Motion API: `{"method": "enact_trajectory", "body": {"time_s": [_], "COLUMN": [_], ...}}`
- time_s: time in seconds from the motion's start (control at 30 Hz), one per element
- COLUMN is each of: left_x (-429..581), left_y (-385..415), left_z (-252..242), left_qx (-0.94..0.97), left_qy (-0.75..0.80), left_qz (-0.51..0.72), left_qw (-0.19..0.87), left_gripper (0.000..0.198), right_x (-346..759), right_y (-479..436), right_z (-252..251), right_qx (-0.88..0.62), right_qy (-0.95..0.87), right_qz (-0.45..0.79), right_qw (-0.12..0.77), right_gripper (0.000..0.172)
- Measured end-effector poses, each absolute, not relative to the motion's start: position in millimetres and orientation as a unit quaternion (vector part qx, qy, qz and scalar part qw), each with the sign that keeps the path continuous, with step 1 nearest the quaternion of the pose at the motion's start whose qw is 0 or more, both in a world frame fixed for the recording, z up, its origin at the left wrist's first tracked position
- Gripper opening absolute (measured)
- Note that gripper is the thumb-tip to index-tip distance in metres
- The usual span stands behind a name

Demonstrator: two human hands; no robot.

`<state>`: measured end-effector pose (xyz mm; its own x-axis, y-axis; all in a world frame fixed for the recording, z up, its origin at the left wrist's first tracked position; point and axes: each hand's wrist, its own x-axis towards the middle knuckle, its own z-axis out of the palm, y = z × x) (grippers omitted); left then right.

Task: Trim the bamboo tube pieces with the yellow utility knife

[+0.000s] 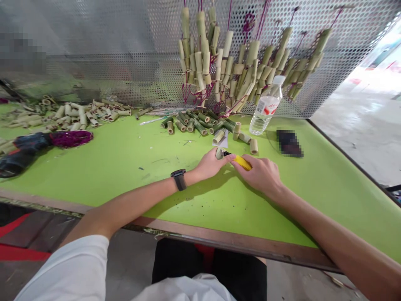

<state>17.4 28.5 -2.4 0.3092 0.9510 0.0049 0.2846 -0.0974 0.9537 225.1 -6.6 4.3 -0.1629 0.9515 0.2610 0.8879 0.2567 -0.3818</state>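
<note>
My left hand (213, 164), with a black watch on its wrist, is closed around a short bamboo piece (219, 153) over the middle of the green table. In my right hand (262, 172) is a yellow-handled cutter (243, 162), gripped with its dark front end pointing left against the bamboo. The left thumb lies at the front of the cutter. Just beyond my hands, a cut bamboo tube (219, 136) rests on a small pale card (223, 141). Peeled bamboo pieces (253, 146) stand and lie to the right of it.
Green bamboo tubes (200, 126) and a water bottle (265, 109) are at the back. A pale bamboo pile (82, 116), purple string (72, 139) and a dark bag (19, 152) lie left. Strung bamboo hangs on a perforated metal panel (125, 71). A blurred dark object (288, 143) lies right.
</note>
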Motion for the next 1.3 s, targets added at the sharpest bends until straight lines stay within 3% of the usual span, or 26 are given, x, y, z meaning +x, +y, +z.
{"method": "enact_trajectory", "body": {"time_s": [0.23,0.53,0.83,1.17,1.3], "left_x": [18.6,11.4,3.4,6.5,5.2], "left_y": [27.5,23.2,32.3,33.8,31.8], "left_z": [-2.8,-0.7,-10.5,-6.0,-4.0], "left_qx": [0.649,0.594,0.554,0.500,0.489], "left_qy": [0.510,0.441,0.315,0.314,0.306], "left_qz": [0.393,0.391,0.382,0.412,0.409], "left_qw": [0.404,0.548,0.670,0.694,0.707], "left_gripper": [0.054,0.063,0.037,0.037,0.046], "right_x": [251.2,246.9,244.2,246.7,246.6], "right_y": [10.5,4.7,1.4,2.8,1.4], "right_z": [10.2,15.4,15.9,14.3,14.7], "right_qx": [-0.654,-0.603,-0.569,-0.570,-0.555], "right_qy": [-0.696,-0.743,-0.764,-0.765,-0.782], "right_qz": [0.080,0.117,0.135,0.144,0.151], "right_qw": [0.285,0.266,0.272,0.264,0.242], "right_gripper": [0.082,0.071,0.071,0.070,0.064]}}
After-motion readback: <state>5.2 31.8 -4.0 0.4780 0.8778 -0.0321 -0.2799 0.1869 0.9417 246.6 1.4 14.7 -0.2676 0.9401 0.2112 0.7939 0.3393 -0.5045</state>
